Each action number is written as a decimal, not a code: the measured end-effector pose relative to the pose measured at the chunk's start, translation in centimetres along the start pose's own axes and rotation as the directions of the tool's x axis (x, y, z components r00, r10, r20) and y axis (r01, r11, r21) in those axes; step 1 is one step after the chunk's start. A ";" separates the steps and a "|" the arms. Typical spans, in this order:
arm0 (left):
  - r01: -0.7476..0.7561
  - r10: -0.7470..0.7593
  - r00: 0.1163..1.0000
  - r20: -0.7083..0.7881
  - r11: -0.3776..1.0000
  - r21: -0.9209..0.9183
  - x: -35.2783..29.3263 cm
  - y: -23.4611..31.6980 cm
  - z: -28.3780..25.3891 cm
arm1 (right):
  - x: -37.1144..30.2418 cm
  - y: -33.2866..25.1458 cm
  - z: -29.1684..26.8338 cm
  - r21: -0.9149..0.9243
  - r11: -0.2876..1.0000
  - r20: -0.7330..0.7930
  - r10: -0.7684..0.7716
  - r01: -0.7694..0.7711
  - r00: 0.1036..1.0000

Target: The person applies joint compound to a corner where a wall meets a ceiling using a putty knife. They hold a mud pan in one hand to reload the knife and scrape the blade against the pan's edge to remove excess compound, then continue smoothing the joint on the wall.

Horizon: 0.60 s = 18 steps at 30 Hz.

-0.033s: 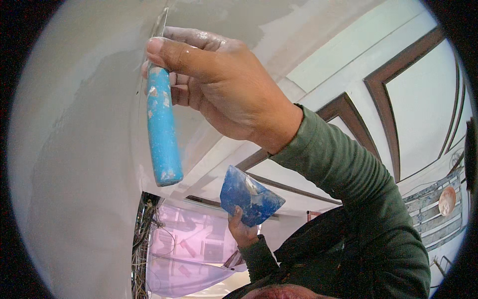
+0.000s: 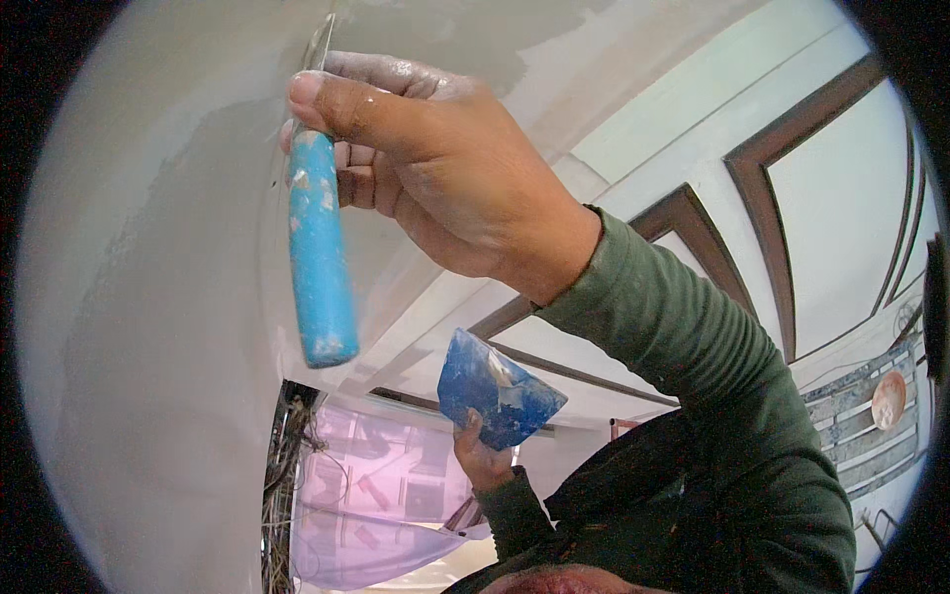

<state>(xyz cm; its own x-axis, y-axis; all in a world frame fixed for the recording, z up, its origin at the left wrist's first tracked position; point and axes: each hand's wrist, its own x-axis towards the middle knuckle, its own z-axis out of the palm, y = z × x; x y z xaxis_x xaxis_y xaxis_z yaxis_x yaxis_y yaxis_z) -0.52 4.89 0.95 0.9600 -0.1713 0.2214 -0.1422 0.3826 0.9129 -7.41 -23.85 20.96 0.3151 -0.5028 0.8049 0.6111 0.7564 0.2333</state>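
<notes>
My right hand (image 2: 465, 173) is closed around the neck of a putty knife, thumb on the near side and fingers curled behind. Its blue handle (image 2: 322, 257), specked with dried plaster, hangs downward. The thin metal blade (image 2: 322, 40), seen nearly edge-on, points up at the plastered surface (image 2: 168, 247); whether it touches cannot be told. Lower and farther off, my left hand (image 2: 483, 463) grips a blue plastering board (image 2: 495, 391) by its edge, thumb on its face. Whitish compound is smeared on the board.
Pale panels with dark brown trim (image 2: 762, 188) run along the right. A bundle of wires (image 2: 287, 475) hangs in a gap at the lower left, beside a pinkish translucent sheet (image 2: 371, 485). An orange round dish (image 2: 890, 400) lies by grey slats at the far right.
The lower end of the knife's handle has swung slightly left, with a small shift of my right hand. My left hand and the board look unmoved.
</notes>
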 end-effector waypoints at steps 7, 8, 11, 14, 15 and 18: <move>-0.056 0.054 0.997 0.059 0.998 0.027 0.2 -0.4 -0.3 | 0.7 0.0 0.5 0.038 0.998 -0.047 -0.046 0.048 0.998; -0.061 0.059 0.996 0.070 0.998 0.021 0.2 -0.3 -0.4 | 0.7 -0.1 0.6 0.041 0.998 -0.046 -0.046 0.048 0.998; -0.065 0.063 0.995 0.076 0.998 0.021 -0.1 -0.1 -0.2 | 1.0 -0.2 1.1 0.021 0.999 -0.038 -0.041 0.042 0.998; -0.058 0.057 0.997 0.055 0.998 0.032 -0.4 -0.2 -0.2 | 1.5 -0.2 1.8 0.007 0.998 -0.066 -0.069 0.070 0.995; -0.051 0.050 0.998 0.041 0.998 0.038 -0.5 -0.2 -0.3 | 1.6 -0.2 1.9 0.002 0.997 -0.079 -0.071 0.072 0.994; -0.020 0.019 0.998 -0.063 1.000 -0.013 -0.4 -0.1 -0.4 | 2.1 -0.1 1.4 -0.012 0.999 -0.090 -0.050 0.049 0.995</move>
<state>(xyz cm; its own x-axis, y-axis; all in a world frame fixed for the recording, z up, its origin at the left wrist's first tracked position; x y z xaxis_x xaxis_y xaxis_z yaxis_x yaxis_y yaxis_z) -0.82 5.32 0.61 0.9705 -0.1062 0.2163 -0.1579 0.3980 0.9037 -7.81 -24.40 23.39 0.3484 -0.5757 0.7397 0.6345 0.7257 0.2659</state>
